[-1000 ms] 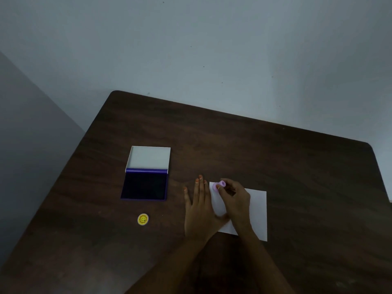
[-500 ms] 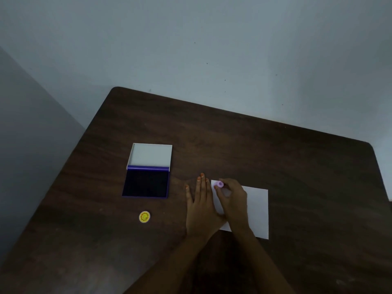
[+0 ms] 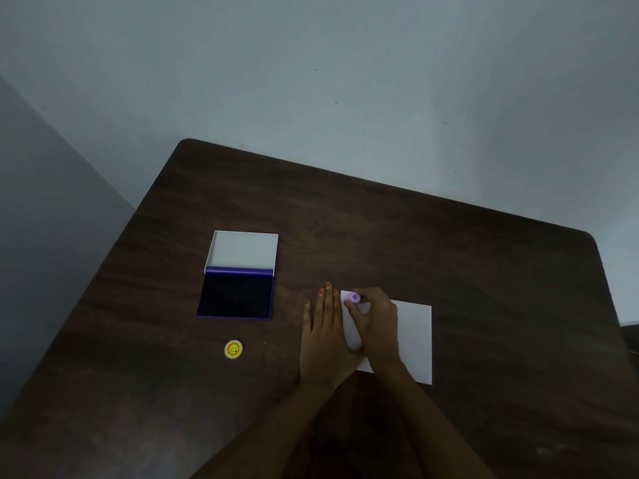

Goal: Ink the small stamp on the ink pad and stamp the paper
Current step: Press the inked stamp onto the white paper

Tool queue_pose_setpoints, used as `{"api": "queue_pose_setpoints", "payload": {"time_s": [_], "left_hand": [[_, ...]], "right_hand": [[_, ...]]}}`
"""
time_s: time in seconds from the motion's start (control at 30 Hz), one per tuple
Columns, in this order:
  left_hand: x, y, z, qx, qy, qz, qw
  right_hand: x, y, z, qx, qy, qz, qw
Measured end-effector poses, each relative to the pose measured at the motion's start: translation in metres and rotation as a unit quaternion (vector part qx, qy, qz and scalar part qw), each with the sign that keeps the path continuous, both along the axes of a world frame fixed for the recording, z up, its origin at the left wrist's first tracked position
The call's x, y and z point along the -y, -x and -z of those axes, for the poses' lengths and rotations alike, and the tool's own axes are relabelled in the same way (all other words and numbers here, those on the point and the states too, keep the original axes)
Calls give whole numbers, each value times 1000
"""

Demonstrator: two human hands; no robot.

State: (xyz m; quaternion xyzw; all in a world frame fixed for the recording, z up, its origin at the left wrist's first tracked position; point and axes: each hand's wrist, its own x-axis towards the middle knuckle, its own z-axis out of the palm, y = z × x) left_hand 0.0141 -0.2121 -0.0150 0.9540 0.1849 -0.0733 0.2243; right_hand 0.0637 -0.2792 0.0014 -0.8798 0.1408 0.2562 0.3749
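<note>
Two bare forearms come in from the near edge and cross slightly over the dark wooden table (image 3: pixel 449 257). The left hand (image 3: pixel 323 344) lies flat, palm down, fingers straight and together, pressing on the table right at the left edge of the white paper (image 3: pixel 413 337); its grip is open and holds nothing, and whether its inner edge overlaps the sheet cannot be told. The right hand (image 3: pixel 378 323) rests over the left part of the paper with its fingers curled closed around the small stamp (image 3: pixel 353 298), a pale purple round piece pinched between thumb and fingertips. The stamp sits at the far left corner of the sheet, its top showing toward the camera; whether its face touches the paper cannot be told, since the fingers hide the base.

To the left, near the front of the table, a small round yellow sticker with a smiley face (image 3: pixel 233 349) lies alone, well apart from the hands. Farther back on the same side is the ink pad (image 3: pixel 237 295), open, its dark blue pad facing up in a purple case and its pale lid (image 3: pixel 243 250) folded back flat on the far side. Beyond the table rises a plain pale wall (image 3: pixel 345 81).
</note>
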Motion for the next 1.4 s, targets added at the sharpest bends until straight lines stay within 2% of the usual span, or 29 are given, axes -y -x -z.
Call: {"api": "queue_pose_setpoints", "payload": {"time_s": [0.03,0.07,0.1,0.2,0.37,0.5,0.57,0.67,0.7,0.77,0.8,0.83,1.13,1.27,1.4], "left_hand": [[0,2,6,-9,-29,14,999],[-2,6,5,-20,-5,42,999],[-4,10,14,5,-17,80,997],[-12,21,12,12,-31,90,995],[-11,19,10,35,-31,108,993],[-10,23,9,67,-10,88,994],[-10,23,8,71,15,80,994],[-9,24,11,77,3,70,995],[-9,24,11,73,1,68,995],[-9,23,12,66,-1,70,995],[-9,23,12,64,-6,71,995],[-8,24,13,63,-12,71,995],[-9,23,15,67,-16,67,995],[-9,23,16,75,-20,66,995],[-9,23,16,81,-14,65,995]], "right_hand": [[-1,-1,-2,12,-9,4,1000],[-1,-1,-2,25,-9,-4,1000],[-1,0,-4,49,-10,-4,999],[-2,1,-8,96,-13,-20,995],[-2,2,-11,82,-8,-10,997],[2,-6,-20,80,-41,-4,996],[11,-8,-23,65,-101,42,992],[33,-7,-29,18,-274,185,944],[38,-8,-30,-11,-343,230,911],[46,-13,-34,-87,-459,359,808],[48,-14,-35,-108,-484,397,773],[48,-15,-36,-116,-491,412,759],[41,-19,-31,-137,-515,443,721],[43,-17,-34,-134,-519,436,723],[44,-10,-42,-121,-511,415,743]]}}
